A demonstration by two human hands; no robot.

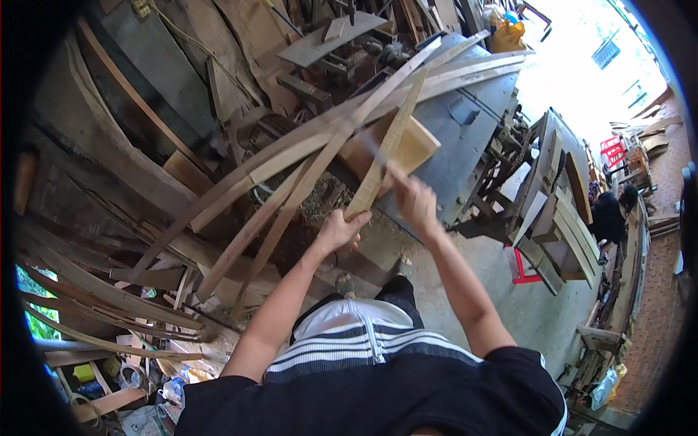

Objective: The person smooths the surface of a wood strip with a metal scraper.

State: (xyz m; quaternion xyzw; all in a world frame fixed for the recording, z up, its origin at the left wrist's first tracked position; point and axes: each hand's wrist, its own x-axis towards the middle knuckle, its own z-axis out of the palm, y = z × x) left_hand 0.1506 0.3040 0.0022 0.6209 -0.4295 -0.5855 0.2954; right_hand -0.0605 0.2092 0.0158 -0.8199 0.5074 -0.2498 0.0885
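My left hand [340, 231] is wrapped round the near end of a yellowish wooden strip [395, 134], which slants up and away across other long strips. Close to the strip's right side, my right hand [413, 200] is closed on a tool [372, 145] blurred by motion; its blade-like part crosses the strip, and its kind cannot be made out. Behind the strip lies a pale wooden block [418, 145]. Long curved wooden strips [320, 145] cross one another to the left of the block.
A grey metal machine table [472, 134] stands beyond the block. At the right is a bench piled with boards [571, 225], with a red stool [525, 267] partly under it. Large planks [109, 138] lean at the left. My feet rest on the concrete floor [465, 291].
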